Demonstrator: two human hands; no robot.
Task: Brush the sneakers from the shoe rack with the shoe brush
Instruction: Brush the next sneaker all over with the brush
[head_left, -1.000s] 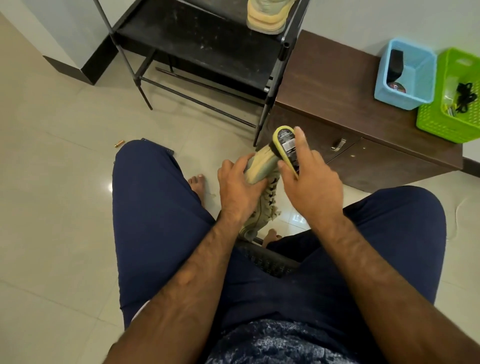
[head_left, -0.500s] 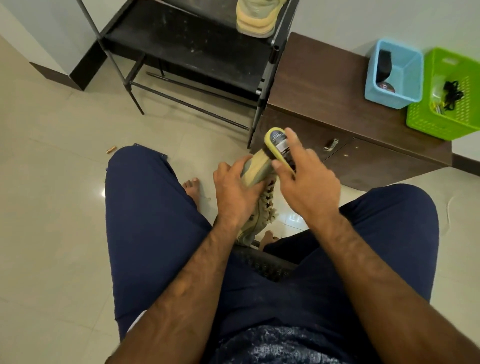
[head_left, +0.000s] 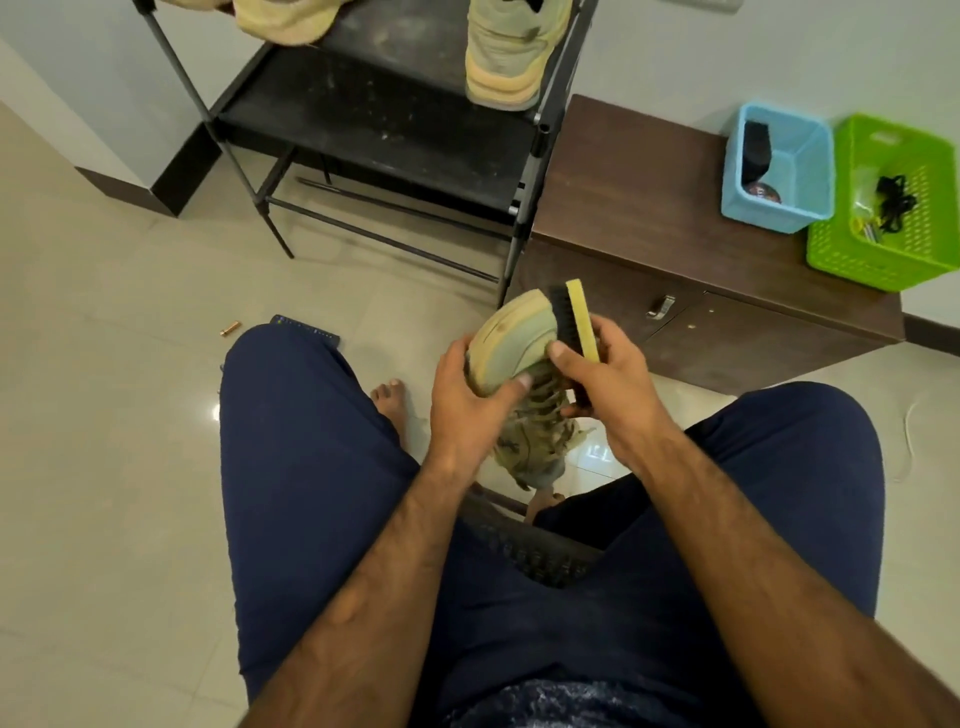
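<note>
Seated person, head view. The left hand (head_left: 470, 400) grips the toe end of a pale green-and-tan sneaker (head_left: 514, 338), with the fingers curled over its sole; the laced part hangs down between the knees. The right hand (head_left: 608, 384) grips the shoe brush (head_left: 576, 317) by its yellow back, and the dark bristles touch the sneaker's toe. A second sneaker (head_left: 506, 57) stands on a shelf of the black shoe rack (head_left: 395, 135). Just beside the rack, a brown cabinet (head_left: 639, 208) carries a blue basket (head_left: 810, 171) and a green basket (head_left: 883, 260). A round tin (head_left: 761, 195) in the blue basket appears to be printed, but the lettering is too small to read.
</note>
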